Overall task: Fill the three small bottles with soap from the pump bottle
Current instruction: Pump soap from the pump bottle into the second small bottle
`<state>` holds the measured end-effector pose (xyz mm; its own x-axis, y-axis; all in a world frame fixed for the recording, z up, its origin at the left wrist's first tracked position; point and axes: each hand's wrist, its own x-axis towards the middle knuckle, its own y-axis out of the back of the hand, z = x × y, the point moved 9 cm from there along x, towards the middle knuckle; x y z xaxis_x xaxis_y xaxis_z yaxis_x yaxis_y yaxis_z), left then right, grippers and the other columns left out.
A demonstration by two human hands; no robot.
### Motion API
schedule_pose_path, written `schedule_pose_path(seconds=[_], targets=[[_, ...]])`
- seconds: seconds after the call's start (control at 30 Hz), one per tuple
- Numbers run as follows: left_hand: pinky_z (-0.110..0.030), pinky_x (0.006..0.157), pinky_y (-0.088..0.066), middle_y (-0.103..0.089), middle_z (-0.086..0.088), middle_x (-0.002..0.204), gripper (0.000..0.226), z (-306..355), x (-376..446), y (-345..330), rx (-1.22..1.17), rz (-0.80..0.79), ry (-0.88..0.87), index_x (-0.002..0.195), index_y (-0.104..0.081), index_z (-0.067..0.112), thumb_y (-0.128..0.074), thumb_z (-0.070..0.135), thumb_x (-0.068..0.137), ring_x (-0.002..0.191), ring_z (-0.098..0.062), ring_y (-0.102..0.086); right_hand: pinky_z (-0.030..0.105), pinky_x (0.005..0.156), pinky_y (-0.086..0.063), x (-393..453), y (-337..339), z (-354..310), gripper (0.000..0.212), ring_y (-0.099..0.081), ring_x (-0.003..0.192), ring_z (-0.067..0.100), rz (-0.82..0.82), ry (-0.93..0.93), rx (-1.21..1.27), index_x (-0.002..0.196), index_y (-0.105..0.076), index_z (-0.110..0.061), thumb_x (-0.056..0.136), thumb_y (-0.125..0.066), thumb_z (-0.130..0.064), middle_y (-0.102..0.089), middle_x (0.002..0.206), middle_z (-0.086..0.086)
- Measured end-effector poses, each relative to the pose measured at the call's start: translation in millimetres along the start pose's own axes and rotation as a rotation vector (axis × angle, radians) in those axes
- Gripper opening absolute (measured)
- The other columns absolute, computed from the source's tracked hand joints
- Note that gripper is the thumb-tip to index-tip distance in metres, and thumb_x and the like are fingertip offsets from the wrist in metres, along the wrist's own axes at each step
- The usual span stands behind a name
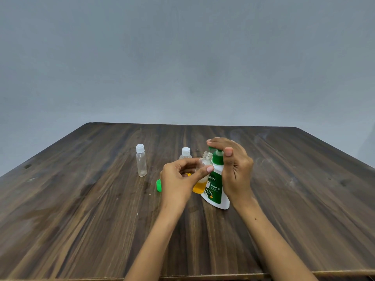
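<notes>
Your left hand (pixel 178 179) sits just below frame centre, fingers (pixel 203 171) curled round an uncapped small bottle (pixel 204 169). You hold it tilted a bit, its open neck up beside the pump's spout. Amber-yellow soap fills the lower part of that bottle; upper part is clear.

Your right hand (pixel 235 169) is centre-right, draped over the green pump head of the pump bottle (pixel 216 189). Fingers lie across the top of the pump, thumb down along the near side of the collar. Looks like pressing contact, w/ fingers bent over the head rather than wrapped tight round it. The pump bottle is white w/ a green label and stands on the table (pixel 81 220), touching or just beside the small bottle you hold; can't tell which.

A green cap (pixel 158 185) lies on the table just left of your left hand.

Two more small bottles stand upright further back, both w/ white caps on and both clear. One (pixel 141 160) is left of centre, well apart from your hands. The other (pixel 185 153) is behind your left hand, its lower part hidden.

Grey wall (pixel 182 57) fills the upper half of the frame.
</notes>
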<state>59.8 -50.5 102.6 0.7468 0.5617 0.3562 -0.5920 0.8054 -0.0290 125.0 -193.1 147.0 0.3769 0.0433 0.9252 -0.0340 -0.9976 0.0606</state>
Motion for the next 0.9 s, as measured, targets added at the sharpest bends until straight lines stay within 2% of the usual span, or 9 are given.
schedule_pose_path(seconds=[0.07,0.17,0.3,0.53,0.73,0.9], targets=[[-0.025,0.077,-0.058,-0.076,0.006,0.081,0.023,2.0,0.6,-0.3,-0.009,0.000,-0.006,0.080,-0.072,0.032,-0.086,0.025,0.063,0.083,-0.009,-0.072,0.053,0.090,-0.047,-0.1,0.4,0.7,0.066,-0.066,0.101,0.015,-0.001,0.003,-0.001,0.094,-0.073,-0.007,0.104,-0.022,-0.047,-0.071,0.102,-0.003],[-0.031,0.081,-0.059,-0.077,0.003,0.084,0.027,0.7,1.9,-1.7,-0.010,-0.006,-0.007,0.082,-0.074,0.030,-0.083,0.036,0.057,0.085,-0.013,-0.072,0.055,0.087,-0.047,-2.0,-0.1,4.1,0.065,-0.067,0.097,0.016,-0.002,-0.009,0.007,0.091,-0.073,-0.006,0.105,-0.023,-0.046,-0.072,0.098,-0.002],[-0.036,0.083,-0.059,-0.077,0.003,0.083,0.029,-0.5,1.2,-2.3,-0.015,-0.008,-0.008,0.081,-0.074,0.031,-0.082,0.039,0.055,0.085,-0.014,-0.072,0.055,0.087,-0.047,-2.4,0.5,5.4,0.065,-0.067,0.097,0.016,0.002,-0.018,0.012,0.091,-0.073,-0.006,0.105,-0.023,-0.046,-0.072,0.098,-0.001],[-0.040,0.085,-0.059,-0.077,0.005,0.081,0.022,-2.3,1.7,0.7,0.008,0.006,-0.002,0.078,-0.073,0.033,-0.087,0.022,0.065,0.082,-0.012,-0.073,0.052,0.085,-0.048,-1.9,-0.5,3.1,0.065,-0.067,0.098,0.018,0.027,-0.008,0.020,0.090,-0.073,-0.006,0.105,-0.024,-0.045,-0.071,0.098,-0.002],[-0.042,0.087,-0.058,-0.077,0.007,0.082,0.022,-4.1,1.2,0.3,0.004,-0.001,0.008,0.078,-0.073,0.034,-0.086,0.021,0.066,0.083,-0.011,-0.073,0.055,0.083,-0.048,-2.7,-0.8,6.2,0.065,-0.068,0.095,0.018,0.027,-0.017,0.029,0.089,-0.073,-0.005,0.104,-0.025,-0.045,-0.072,0.095,0.000],[-0.039,0.085,-0.058,-0.076,0.009,0.081,0.021,-3.4,1.8,0.9,0.004,0.000,0.006,0.078,-0.073,0.034,-0.086,0.024,0.065,0.082,-0.010,-0.072,0.051,0.095,-0.045,1.2,-0.5,1.5,0.064,-0.066,0.104,0.015,-0.020,0.006,0.001,0.096,-0.073,-0.007,0.104,-0.023,-0.047,-0.071,0.105,-0.002]])
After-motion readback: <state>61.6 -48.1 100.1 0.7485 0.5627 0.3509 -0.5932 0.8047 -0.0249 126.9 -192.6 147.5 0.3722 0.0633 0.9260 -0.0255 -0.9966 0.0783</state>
